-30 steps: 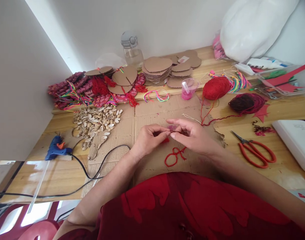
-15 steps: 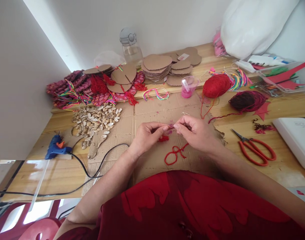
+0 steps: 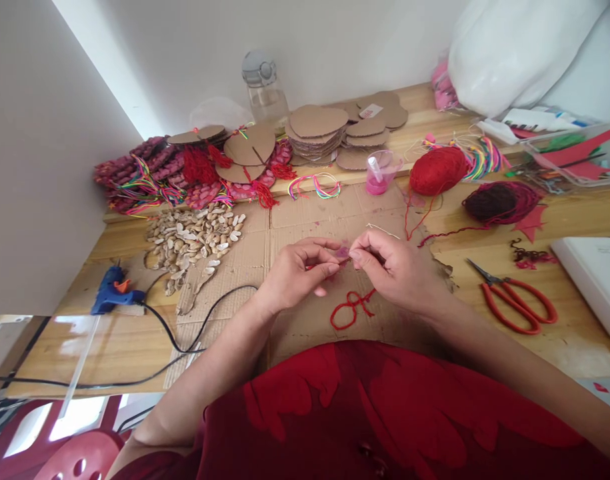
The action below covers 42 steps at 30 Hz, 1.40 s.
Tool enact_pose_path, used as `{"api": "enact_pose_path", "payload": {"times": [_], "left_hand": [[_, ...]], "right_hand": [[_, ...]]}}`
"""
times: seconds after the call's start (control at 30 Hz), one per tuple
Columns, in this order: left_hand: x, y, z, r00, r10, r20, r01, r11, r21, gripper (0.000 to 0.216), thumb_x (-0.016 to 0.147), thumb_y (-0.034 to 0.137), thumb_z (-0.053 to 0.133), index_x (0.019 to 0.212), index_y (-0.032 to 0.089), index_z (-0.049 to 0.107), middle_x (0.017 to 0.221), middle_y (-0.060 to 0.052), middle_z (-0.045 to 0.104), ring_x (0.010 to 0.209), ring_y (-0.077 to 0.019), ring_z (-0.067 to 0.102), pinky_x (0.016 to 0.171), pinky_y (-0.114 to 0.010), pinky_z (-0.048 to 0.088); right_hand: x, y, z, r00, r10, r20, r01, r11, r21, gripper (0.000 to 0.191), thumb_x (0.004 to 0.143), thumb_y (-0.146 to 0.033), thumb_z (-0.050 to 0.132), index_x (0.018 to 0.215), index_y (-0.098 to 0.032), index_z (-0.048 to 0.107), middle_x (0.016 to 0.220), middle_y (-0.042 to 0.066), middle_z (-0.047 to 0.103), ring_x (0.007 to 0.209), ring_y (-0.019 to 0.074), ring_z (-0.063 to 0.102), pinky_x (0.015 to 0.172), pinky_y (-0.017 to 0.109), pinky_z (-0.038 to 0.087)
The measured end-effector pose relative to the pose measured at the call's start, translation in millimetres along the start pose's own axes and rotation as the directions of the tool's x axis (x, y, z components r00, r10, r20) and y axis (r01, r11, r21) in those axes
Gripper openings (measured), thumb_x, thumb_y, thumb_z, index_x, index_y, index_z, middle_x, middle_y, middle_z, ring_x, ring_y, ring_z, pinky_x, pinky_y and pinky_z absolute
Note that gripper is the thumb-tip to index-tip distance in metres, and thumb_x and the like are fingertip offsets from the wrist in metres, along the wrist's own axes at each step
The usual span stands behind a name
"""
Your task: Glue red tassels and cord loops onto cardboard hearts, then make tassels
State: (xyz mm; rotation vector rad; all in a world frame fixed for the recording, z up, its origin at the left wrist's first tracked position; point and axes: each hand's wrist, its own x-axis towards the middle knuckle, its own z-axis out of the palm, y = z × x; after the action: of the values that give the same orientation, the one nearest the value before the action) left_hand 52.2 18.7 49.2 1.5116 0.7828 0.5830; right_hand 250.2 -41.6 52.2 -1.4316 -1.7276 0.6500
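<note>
Over the cardboard sheet (image 3: 305, 220), my left hand (image 3: 301, 275) has its thumb and forefinger closed on red yarn (image 3: 343, 261). A bit of red shows inside its curled fingers. My right hand (image 3: 392, 268) pinches the other end of this short stretch, close to the left fingertips. Behind the right knuckles a thin pale strand (image 3: 383, 230) sticks out; what it belongs to is hidden. A looped red yarn tail (image 3: 345, 317) lies on the cardboard below the right hand.
Red-handled scissors (image 3: 517, 303) lie at right, below a red yarn ball (image 3: 437, 171) and a dark yarn ball (image 3: 502, 202). Peanut shells (image 3: 197, 240), a blue glue gun (image 3: 115, 291) and its cord are at left. Cardboard shapes (image 3: 317, 127) and a pink-filled cup (image 3: 377, 180) stand behind.
The red yarn bunch that showed below my left fingertips is now mostly hidden in that hand, whose fingers have curled and shifted. My right hand keeps its pinch.
</note>
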Motion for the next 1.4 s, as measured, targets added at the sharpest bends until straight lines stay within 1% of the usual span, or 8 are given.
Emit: {"api": "enact_pose_path", "payload": {"times": [0.1,0.23,0.6,0.77,0.9,1.1,1.2,1.4], "left_hand": [[0.9,-0.8,1.5,0.996,-0.071,0.062,0.080,0.986,-0.147,0.021,0.081,0.031,0.077,0.084,0.012,0.071,0.111,-0.011,0.071,0.080,-0.0124,0.071,0.070,-0.022,0.061],[2.1,-2.5,1.3,0.986,-0.145,0.077,0.153,0.983,-0.099,0.029,0.088,0.040,0.070,0.095,0.011,0.072,0.080,-0.006,0.072,0.067,-0.0109,0.069,0.067,-0.022,0.060],[2.6,1.9,5.2,0.991,-0.128,-0.037,0.127,0.991,-0.040,0.025,0.085,0.037,0.071,0.086,0.011,0.069,0.070,-0.003,0.069,0.054,-0.0077,0.062,0.051,-0.017,0.053],[2.2,4.4,7.0,0.989,-0.139,-0.047,0.136,0.989,-0.060,0.023,0.082,0.034,0.072,0.086,0.012,0.070,0.068,-0.003,0.069,0.054,-0.0078,0.062,0.053,-0.017,0.054],[1.8,4.5,8.1,0.987,-0.152,-0.045,0.149,0.987,-0.058,0.022,0.081,0.033,0.072,0.085,0.012,0.070,0.070,-0.003,0.070,0.054,-0.0083,0.063,0.053,-0.018,0.055],[3.0,4.4,7.3,0.988,-0.147,-0.051,0.144,0.988,-0.057,0.015,0.082,0.026,0.069,0.081,0.011,0.068,0.062,0.000,0.066,0.051,-0.0066,0.060,0.050,-0.015,0.052],[3.4,4.7,6.5,0.988,-0.150,-0.039,0.148,0.988,-0.044,0.015,0.083,0.025,0.069,0.082,0.010,0.069,0.065,-0.001,0.067,0.051,-0.0059,0.060,0.049,-0.014,0.051],[3.2,4.6,5.9,0.988,-0.148,-0.036,0.145,0.987,-0.062,0.022,0.083,0.031,0.071,0.085,0.010,0.069,0.068,-0.003,0.069,0.052,-0.0069,0.061,0.050,-0.016,0.052]], "right_hand": [[0.0,-1.5,-2.2,1.000,-0.005,-0.002,0.005,1.000,-0.005,0.016,0.097,-0.025,0.052,0.082,-0.022,0.056,0.075,0.000,0.060,0.068,0.0153,0.052,0.066,0.030,0.036],[-0.1,-2.4,-3.3,1.000,0.008,-0.017,-0.008,0.999,-0.040,0.017,0.096,-0.026,0.053,0.080,-0.022,0.057,0.075,0.000,0.062,0.067,0.0158,0.052,0.065,0.031,0.036],[-0.2,-2.7,0.0,0.999,0.049,0.011,-0.049,0.998,0.034,0.022,0.100,-0.032,0.047,0.081,-0.023,0.053,0.070,0.000,0.062,0.065,0.0157,0.054,0.064,0.031,0.038],[-0.5,-2.1,2.8,0.987,0.099,0.125,-0.120,0.978,0.173,0.017,0.096,-0.038,0.057,0.091,-0.022,0.061,0.072,0.000,0.064,0.064,0.0150,0.056,0.058,0.029,0.038],[-0.6,-1.6,4.2,0.998,0.047,0.047,-0.052,0.992,0.111,0.019,0.094,-0.028,0.057,0.076,-0.022,0.058,0.066,-0.002,0.059,0.060,0.0129,0.049,0.057,0.029,0.037],[-1.9,-2.9,6.4,0.987,0.132,0.095,-0.145,0.978,0.152,0.019,0.086,-0.035,0.071,0.101,-0.023,0.071,0.070,-0.001,0.067,0.059,0.0145,0.055,0.056,0.030,0.039],[-2.4,-4.8,5.4,0.995,0.091,0.048,-0.095,0.990,0.104,0.011,0.088,-0.033,0.068,0.085,-0.024,0.075,0.080,0.002,0.073,0.067,0.0164,0.060,0.062,0.031,0.042],[-1.5,-8.7,3.6,0.990,0.136,-0.033,-0.132,0.987,0.093,0.016,0.088,-0.027,0.063,0.075,-0.022,0.069,0.065,-0.001,0.063,0.059,0.0137,0.051,0.054,0.030,0.035]]}}
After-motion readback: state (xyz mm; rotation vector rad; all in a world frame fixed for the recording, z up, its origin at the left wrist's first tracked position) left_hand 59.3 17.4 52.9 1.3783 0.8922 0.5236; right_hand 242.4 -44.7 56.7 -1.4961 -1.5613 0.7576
